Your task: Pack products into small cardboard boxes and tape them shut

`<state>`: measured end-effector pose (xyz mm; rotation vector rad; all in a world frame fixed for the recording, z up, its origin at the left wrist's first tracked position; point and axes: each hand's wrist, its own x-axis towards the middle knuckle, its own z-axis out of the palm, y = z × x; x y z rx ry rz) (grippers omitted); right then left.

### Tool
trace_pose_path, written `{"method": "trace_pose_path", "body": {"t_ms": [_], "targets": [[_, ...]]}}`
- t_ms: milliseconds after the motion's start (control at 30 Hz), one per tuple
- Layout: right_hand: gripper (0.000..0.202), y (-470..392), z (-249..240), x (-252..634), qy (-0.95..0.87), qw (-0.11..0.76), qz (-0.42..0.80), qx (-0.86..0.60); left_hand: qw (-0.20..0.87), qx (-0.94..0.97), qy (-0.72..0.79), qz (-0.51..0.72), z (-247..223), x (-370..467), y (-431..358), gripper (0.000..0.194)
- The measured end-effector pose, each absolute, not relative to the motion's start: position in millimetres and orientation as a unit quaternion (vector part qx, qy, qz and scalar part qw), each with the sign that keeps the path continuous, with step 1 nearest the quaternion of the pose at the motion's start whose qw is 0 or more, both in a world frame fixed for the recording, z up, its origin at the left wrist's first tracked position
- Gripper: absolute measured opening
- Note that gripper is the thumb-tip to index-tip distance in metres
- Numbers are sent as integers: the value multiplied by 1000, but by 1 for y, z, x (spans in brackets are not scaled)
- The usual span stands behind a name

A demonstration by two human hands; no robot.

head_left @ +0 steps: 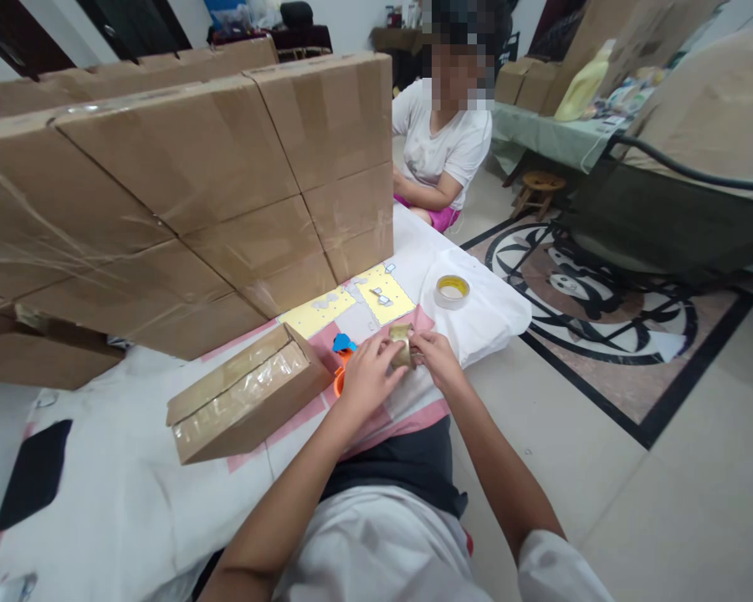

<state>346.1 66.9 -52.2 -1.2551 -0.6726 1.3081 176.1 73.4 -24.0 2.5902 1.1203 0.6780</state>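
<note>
My left hand is closed around one side of a roll of brown packing tape, held above the near edge of the table. From the other side, the fingers of my right hand pinch at the same roll; its fingertips are partly hidden. Just left of my left hand lies an orange and blue tape dispenser, partly covered by that hand. Farther left sits a taped cardboard box. A second roll of tape with a yellow inner core rests flat on the white cover, beyond my right hand.
Large cardboard boxes are stacked like a wall along the far side of the table cover. A person in a white shirt sits behind them. A black cloth-like piece lies at the left. A wooden stool stands at right.
</note>
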Motion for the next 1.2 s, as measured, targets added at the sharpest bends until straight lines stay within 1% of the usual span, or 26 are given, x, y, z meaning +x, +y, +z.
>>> {"method": "trace_pose_path", "body": {"t_ms": [100, 233, 300, 400, 567, 767, 900, 1000, 1100, 1200], "targets": [[33, 60, -59, 346, -336, 577, 503, -549, 141, 874, 397, 242, -34, 178, 79, 35], [22, 42, -71, 343, -452, 561, 392, -572, 199, 846, 382, 313, -45, 174, 83, 19], [22, 34, -78, 339, -484, 558, 328, -589, 204, 840, 374, 336, -50, 173, 84, 14], [22, 27, -86, 333, -516, 554, 261, -599, 184, 849, 367, 333, -53, 172, 86, 15], [20, 27, -86, 331, -557, 538, 217, -594, 132, 871, 374, 291, -51, 170, 90, 22], [20, 31, -80, 326, -564, 517, 159, -624, 67, 890, 375, 250, -48, 172, 89, 17], [23, 37, -78, 322, -523, 519, 160, -657, 54, 896, 367, 244, -51, 178, 79, 17], [24, 41, -77, 321, -483, 536, 192, -665, 50, 899, 361, 244, -53, 181, 71, 19], [26, 43, -75, 326, -435, 558, 272, -653, 49, 902, 354, 243, -54, 180, 68, 19], [22, 42, -69, 334, -417, 557, 366, -619, 48, 909, 337, 241, -58, 179, 65, 18]]}}
